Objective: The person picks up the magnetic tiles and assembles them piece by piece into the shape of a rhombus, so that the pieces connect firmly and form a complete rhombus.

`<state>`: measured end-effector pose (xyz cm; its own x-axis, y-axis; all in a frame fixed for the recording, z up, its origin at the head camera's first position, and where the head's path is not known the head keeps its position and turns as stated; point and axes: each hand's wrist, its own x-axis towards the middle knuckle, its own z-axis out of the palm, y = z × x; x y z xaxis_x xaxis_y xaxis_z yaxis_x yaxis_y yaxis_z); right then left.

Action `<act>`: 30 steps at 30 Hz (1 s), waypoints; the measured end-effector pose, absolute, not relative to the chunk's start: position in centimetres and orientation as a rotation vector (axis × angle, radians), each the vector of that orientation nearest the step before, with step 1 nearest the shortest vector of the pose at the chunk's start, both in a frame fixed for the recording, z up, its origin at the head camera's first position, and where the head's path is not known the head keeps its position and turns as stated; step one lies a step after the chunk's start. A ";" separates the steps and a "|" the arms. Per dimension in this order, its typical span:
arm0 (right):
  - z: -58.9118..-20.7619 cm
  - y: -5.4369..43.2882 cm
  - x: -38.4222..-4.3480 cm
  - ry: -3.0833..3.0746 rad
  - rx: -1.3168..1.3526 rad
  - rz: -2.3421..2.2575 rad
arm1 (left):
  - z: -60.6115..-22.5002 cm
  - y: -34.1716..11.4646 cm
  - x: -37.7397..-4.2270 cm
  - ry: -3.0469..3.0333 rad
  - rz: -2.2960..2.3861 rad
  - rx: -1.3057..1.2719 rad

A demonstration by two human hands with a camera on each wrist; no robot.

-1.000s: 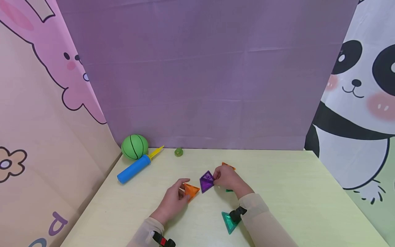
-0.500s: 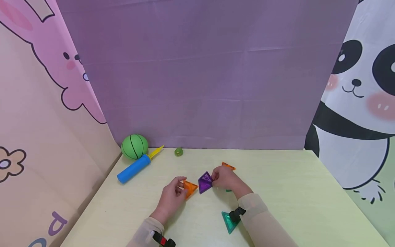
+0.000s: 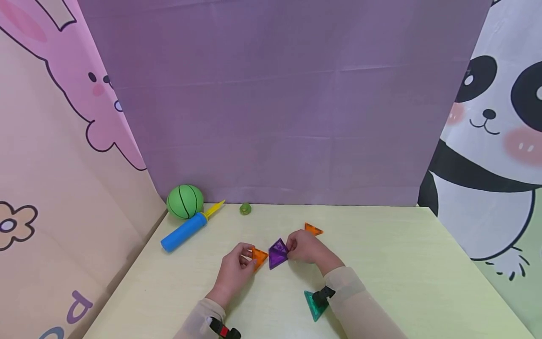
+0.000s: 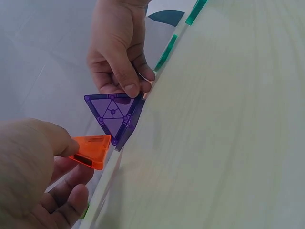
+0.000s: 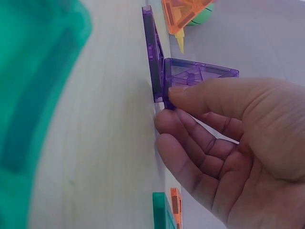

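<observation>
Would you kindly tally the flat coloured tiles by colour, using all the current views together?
Orange: 2 (held orange tile, loose orange tile)
Purple: 2 (edge-on purple tile, pinched purple tile)
Green: 2 (nearer green tile, farther green tile)
Total: 6

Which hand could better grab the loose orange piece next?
Probably the right hand, though it holds purple pieces: the loose orange piece lies just beyond that hand, farther from the left hand.

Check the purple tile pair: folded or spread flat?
Folded. In the right wrist view, the two tiles of the purple tile pair stand at a clear angle to each other; the right hand pinches one.
</observation>
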<state>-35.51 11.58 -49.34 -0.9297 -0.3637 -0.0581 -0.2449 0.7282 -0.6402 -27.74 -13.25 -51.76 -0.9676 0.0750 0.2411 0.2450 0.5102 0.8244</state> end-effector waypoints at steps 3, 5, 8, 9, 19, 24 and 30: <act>-49.4 11.4 -35.4 2.752 -0.509 -0.969 | -51.7 -13.2 -27.6 -2.579 -1.459 -0.254; -49.3 11.3 -35.3 2.749 -0.523 -0.970 | -51.7 -13.2 -27.6 -2.568 -1.453 -0.267; -49.3 11.1 -35.1 2.737 -0.539 -0.976 | -51.6 -13.2 -27.6 -2.549 -1.449 -0.275; -49.3 11.0 -35.1 2.736 -0.541 -0.977 | -51.6 -13.2 -27.6 -2.547 -1.449 -0.271; -49.3 10.6 -34.7 2.725 -0.605 -0.972 | -51.8 -13.3 -27.8 -2.578 -1.485 -0.248; -49.2 10.4 -34.5 2.716 -0.599 -0.961 | -52.0 -13.4 -27.8 -2.591 -1.491 -0.250; -49.1 10.2 -34.5 2.708 -0.620 -0.943 | -52.3 -13.3 -28.0 -2.585 -1.535 -0.299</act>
<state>-34.52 10.23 -49.06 -0.8902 -0.4521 -0.0563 -0.3193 0.7074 -0.6306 -27.99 -13.29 -52.27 -0.9732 0.1073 0.2032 0.2297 0.4661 0.8544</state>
